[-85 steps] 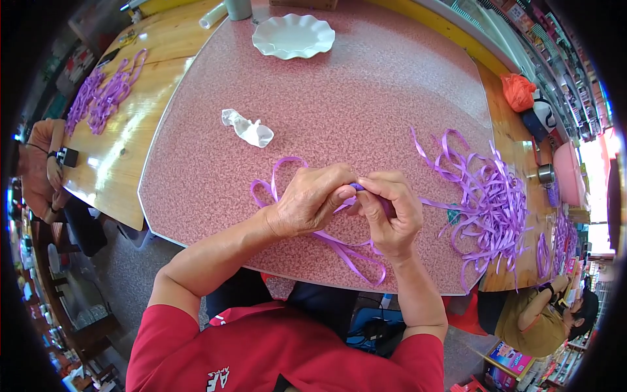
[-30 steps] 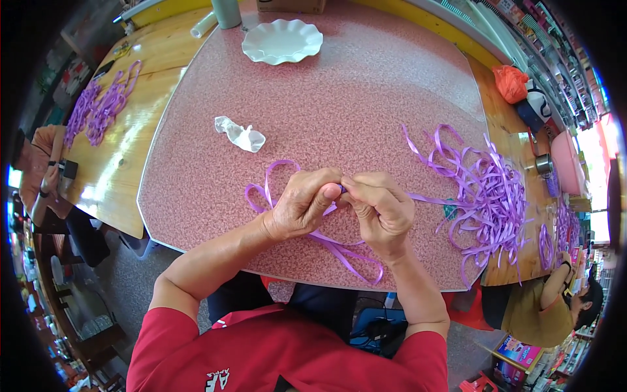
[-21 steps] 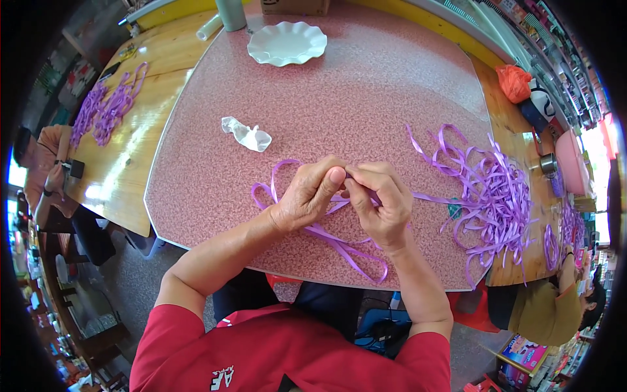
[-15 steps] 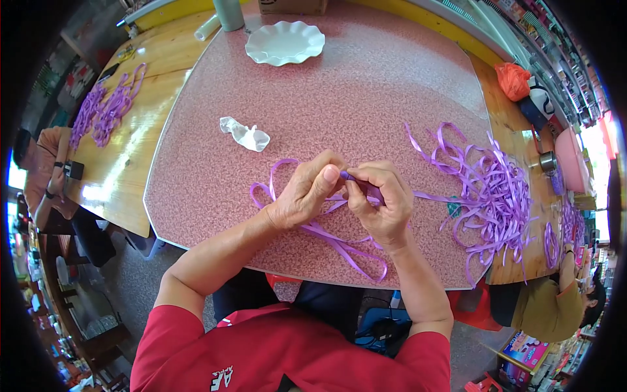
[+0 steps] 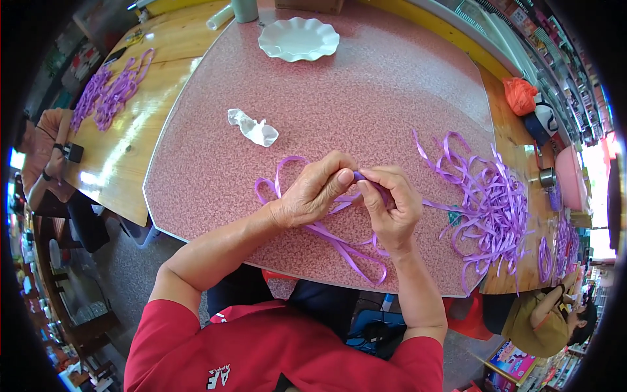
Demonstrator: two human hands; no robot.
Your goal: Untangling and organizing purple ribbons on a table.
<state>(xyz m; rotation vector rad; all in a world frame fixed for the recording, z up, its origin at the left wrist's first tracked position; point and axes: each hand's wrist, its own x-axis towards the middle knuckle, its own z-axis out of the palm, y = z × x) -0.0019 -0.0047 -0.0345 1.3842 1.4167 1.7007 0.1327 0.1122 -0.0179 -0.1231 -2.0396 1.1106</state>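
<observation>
Fingers of the left hand (image 5: 312, 196) and right hand (image 5: 390, 208) meet, both pinching one purple ribbon (image 5: 339, 240) just above the pink counter (image 5: 366, 91) near its front edge; its loops trail beneath the hands.

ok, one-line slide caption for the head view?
Both hands, left hand and right hand, pinch a purple ribbon over a pink table.

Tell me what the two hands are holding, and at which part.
Both hands, left hand and right hand, pinch one purple ribbon at a folded spot between the fingertips; its loops and tails lie loose on the pink table.
</observation>
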